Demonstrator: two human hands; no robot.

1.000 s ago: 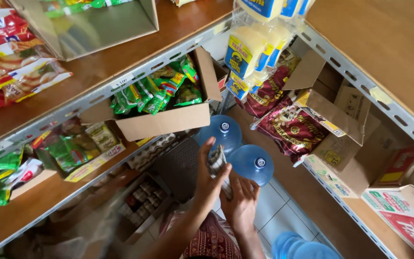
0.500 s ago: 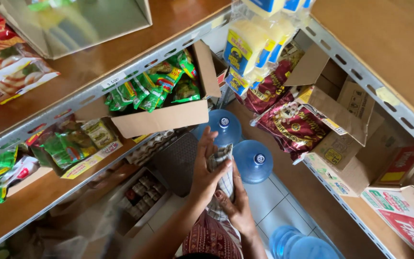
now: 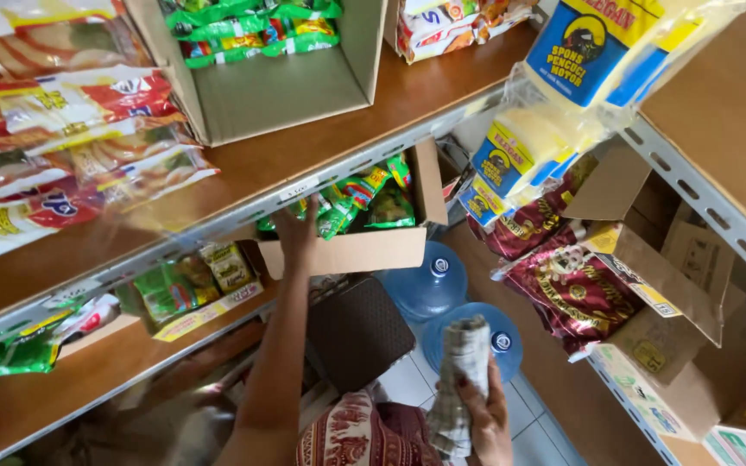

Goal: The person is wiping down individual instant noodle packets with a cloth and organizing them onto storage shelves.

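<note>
My left hand (image 3: 296, 233) reaches up into an open cardboard box (image 3: 351, 251) on the middle shelf, fingers on the green snack packets (image 3: 351, 198) inside; whether it grips one is hidden. My right hand (image 3: 481, 414) is low in the view, closed around a rolled grey checked cloth (image 3: 459, 380) held upright. Below it stand two blue water jugs (image 3: 432, 289) on the tiled floor.
Metal-edged wooden shelves (image 3: 243, 216) run left and right. Red and white packets (image 3: 71, 138) lie top left, another box of green packets (image 3: 269, 69) above. Yellow sponge packs (image 3: 528, 147) and dark red bags (image 3: 563, 285) hang right, over cardboard boxes (image 3: 675, 345). A dark stool (image 3: 356, 332) stands below.
My left hand let go of the cloth and rose to the box of green packets. The right hand keeps the cloth alone. The view tilted up toward the shelves.
</note>
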